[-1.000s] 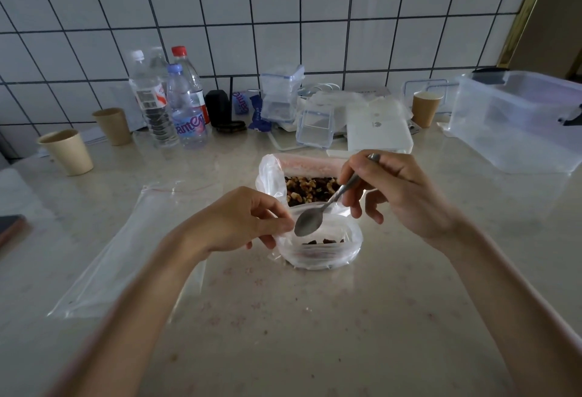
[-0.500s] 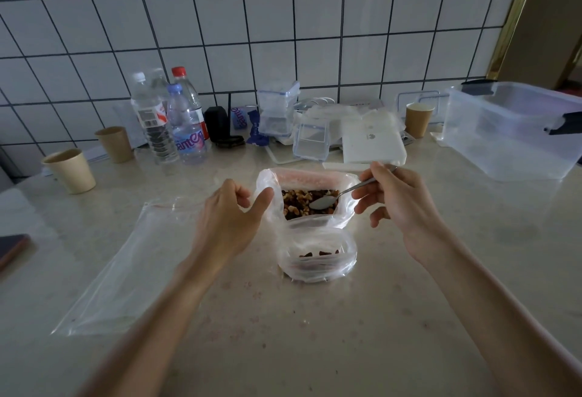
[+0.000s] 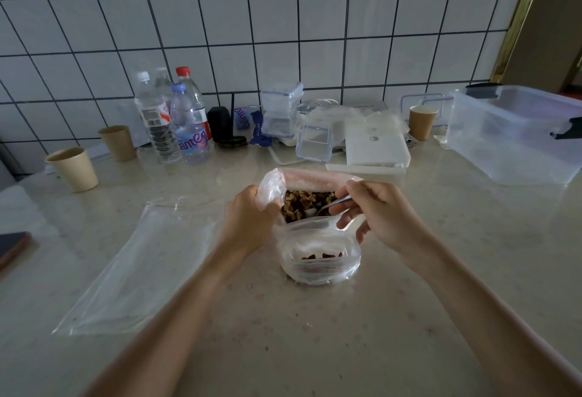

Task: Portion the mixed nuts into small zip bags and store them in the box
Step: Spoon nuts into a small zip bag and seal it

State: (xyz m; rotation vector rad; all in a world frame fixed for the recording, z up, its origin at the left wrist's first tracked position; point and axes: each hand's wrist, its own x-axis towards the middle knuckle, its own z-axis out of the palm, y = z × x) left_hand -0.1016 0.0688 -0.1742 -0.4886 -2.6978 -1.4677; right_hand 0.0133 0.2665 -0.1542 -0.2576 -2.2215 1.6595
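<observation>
A large open bag of mixed nuts (image 3: 307,204) stands at the middle of the counter. My left hand (image 3: 248,223) grips its left rim and holds it open. My right hand (image 3: 374,214) pinches a metal spoon (image 3: 330,205) whose bowl dips into the nuts. In front of the big bag stands a small zip bag (image 3: 319,255), open, with a few nuts at its bottom. A clear plastic storage box (image 3: 516,135) sits at the far right without a lid.
An empty flat zip bag (image 3: 138,267) lies to the left. Water bottles (image 3: 176,119), paper cups (image 3: 74,169), small clear containers (image 3: 282,113) and a white box (image 3: 374,144) line the tiled wall. A dark phone (image 3: 12,247) lies at the left edge.
The spoon left the small bag and moved back into the big nut bag. My left hand let go of the small bag's rim and took hold of the big bag's left rim.
</observation>
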